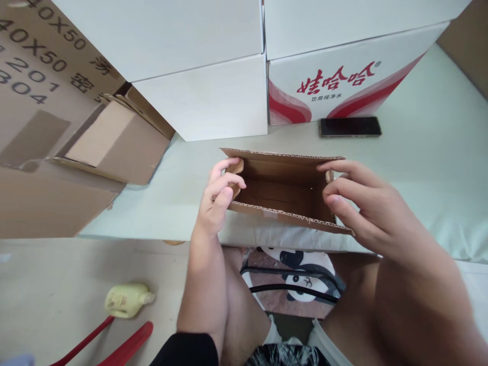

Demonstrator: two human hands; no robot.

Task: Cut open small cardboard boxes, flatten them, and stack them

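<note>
A small brown cardboard box (282, 195) stands open at the top near the table's front edge, its inside showing no contents. My left hand (221, 195) is at its left end, fingers bent over the left flap and wall. At the right end, my right hand (353, 195) has its fingers curled around the side flap, one fingertip on the back edge. The long front and back flaps stand up and outward. Beyond the box, a black phone (349, 127) lies on the pale green tabletop (412, 168).
White cartons (206, 101) are stacked at the back, one with red lettering (339, 81). Large brown cartons (125, 142) fill the left side. On the floor at lower left are a yellow bottle (125, 300) and red handles (129, 345). A panda-patterned item (305, 284) is below the table edge.
</note>
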